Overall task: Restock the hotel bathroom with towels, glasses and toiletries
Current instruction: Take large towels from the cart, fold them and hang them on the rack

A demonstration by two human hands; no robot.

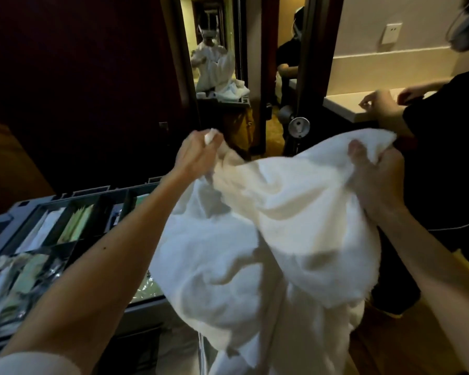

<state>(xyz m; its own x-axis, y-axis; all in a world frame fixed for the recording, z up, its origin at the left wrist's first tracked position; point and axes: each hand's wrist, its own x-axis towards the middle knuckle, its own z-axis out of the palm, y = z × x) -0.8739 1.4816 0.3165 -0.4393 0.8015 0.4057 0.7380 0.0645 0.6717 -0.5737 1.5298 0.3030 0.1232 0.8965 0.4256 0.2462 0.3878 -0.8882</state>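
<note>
A large white towel (276,228) hangs spread between my hands and drapes down over the right end of the cart. My left hand (198,154) is closed on one corner of the towel, held up at centre. Over at the right, my right hand (374,171) grips the opposite upper edge, fingers dug into the cloth. The towel hides the right part of the cart top.
A grey housekeeping cart tray (14,212) at lower left holds compartments of wrapped toiletries (76,223). Another person in black (441,147) stands close at the right by a white counter (344,104). A mirror (214,55) and dark door lie ahead.
</note>
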